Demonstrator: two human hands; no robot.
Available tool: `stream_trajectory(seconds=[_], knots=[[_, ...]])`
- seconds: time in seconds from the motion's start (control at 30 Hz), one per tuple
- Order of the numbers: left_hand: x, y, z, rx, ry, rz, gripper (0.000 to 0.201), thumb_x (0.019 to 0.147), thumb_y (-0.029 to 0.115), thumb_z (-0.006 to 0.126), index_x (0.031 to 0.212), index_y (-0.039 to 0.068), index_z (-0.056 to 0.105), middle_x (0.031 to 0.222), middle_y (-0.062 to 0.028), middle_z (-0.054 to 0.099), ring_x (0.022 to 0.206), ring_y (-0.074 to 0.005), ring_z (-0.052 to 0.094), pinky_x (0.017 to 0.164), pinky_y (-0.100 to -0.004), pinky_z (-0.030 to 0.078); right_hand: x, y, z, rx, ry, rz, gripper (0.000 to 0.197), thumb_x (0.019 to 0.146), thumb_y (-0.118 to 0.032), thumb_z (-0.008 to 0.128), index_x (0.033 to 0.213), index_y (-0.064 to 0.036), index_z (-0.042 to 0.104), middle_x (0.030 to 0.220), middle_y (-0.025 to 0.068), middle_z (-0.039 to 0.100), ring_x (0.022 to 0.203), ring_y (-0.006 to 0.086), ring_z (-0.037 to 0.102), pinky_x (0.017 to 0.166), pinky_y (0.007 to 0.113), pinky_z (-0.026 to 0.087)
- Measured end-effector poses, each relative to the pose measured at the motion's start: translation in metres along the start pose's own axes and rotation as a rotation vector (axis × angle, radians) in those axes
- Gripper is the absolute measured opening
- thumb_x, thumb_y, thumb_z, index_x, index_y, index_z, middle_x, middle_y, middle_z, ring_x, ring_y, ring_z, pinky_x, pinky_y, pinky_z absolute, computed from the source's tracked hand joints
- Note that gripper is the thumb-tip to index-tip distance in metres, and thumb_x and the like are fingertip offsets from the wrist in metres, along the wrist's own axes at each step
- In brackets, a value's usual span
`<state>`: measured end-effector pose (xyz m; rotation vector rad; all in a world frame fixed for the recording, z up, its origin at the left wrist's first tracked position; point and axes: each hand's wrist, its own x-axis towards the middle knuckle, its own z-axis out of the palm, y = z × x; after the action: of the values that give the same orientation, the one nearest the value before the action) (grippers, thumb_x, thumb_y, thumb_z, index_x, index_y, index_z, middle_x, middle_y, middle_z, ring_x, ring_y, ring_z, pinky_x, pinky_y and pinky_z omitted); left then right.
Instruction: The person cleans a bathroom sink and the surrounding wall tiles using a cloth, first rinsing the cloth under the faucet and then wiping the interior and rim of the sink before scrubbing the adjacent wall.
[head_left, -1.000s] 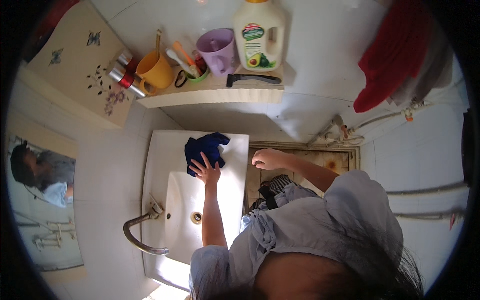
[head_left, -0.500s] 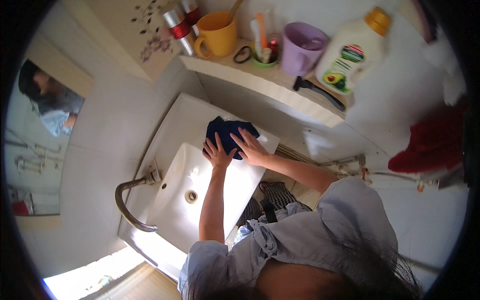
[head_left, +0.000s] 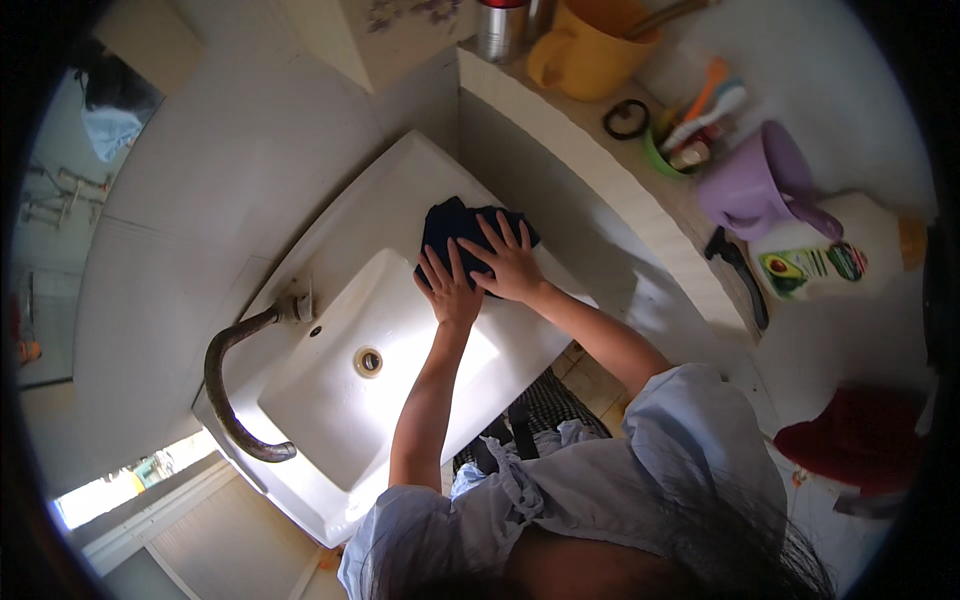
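Note:
A dark navy cloth lies bunched on the far right ledge of a white washbasin. My left hand rests flat on its near edge with the fingers spread. Beside it, my right hand presses on the cloth's right part, fingers also stretched out. The two hands meet at the right thumb, close by the left fingers. Part of the cloth is hidden beneath both palms. Neither hand is wrapped round anything.
A curved metal faucet arches over the basin's left side, near the drain. Along the shelf stand a yellow mug, a green toothbrush holder, a purple cup, a black razor and a white bottle.
The view has turned, so the shelf items sit further right. My hands have drawn closer together on the cloth, which stays on the basin ledge.

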<state>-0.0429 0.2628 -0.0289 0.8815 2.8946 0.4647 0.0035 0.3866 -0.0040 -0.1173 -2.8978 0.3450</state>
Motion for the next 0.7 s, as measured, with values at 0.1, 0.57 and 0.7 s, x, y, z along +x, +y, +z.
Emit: stream_trajectory(seconds=[0.1,0.57,0.7], knots=[[0.024,-0.016,0.002,0.005,0.053,-0.043,0.084,0.073,0.044,0.054,0.136,0.012,0.009,0.137,-0.0254,0.005,0.127,-0.0397,0.004,0.098,-0.0563,0.008,0.036,-0.001,0.007,0.015,-0.022,-0.030,0.057,0.071,-0.038,0.059,0.124,-0.0292,0.040,0.138,0.0104,0.020,0.127,0.0353,0.013,0.094,0.061,0.014],[0.115,-0.049,-0.025,0.137,-0.108,-0.294,0.075,0.079,0.042,0.041,0.136,0.013,0.002,0.137,-0.0236,0.008,0.126,-0.0395,0.006,0.096,-0.0592,0.007,0.147,-0.009,0.040,-0.013,-0.088,-0.023,0.061,0.068,-0.040,0.058,0.125,-0.0333,0.037,0.136,0.0098,0.025,0.127,0.0295,0.014,0.100,0.053,0.007],[0.109,-0.052,-0.020,0.151,-0.060,-0.261,0.073,0.079,0.044,0.040,0.136,0.014,0.005,0.136,-0.0236,0.010,0.126,-0.0401,0.007,0.095,-0.0594,0.008,0.143,-0.016,0.031,-0.018,-0.097,0.014,0.059,0.068,-0.040,0.057,0.123,-0.0321,0.039,0.135,0.0101,0.027,0.127,0.0284,0.016,0.099,0.054,0.007]])
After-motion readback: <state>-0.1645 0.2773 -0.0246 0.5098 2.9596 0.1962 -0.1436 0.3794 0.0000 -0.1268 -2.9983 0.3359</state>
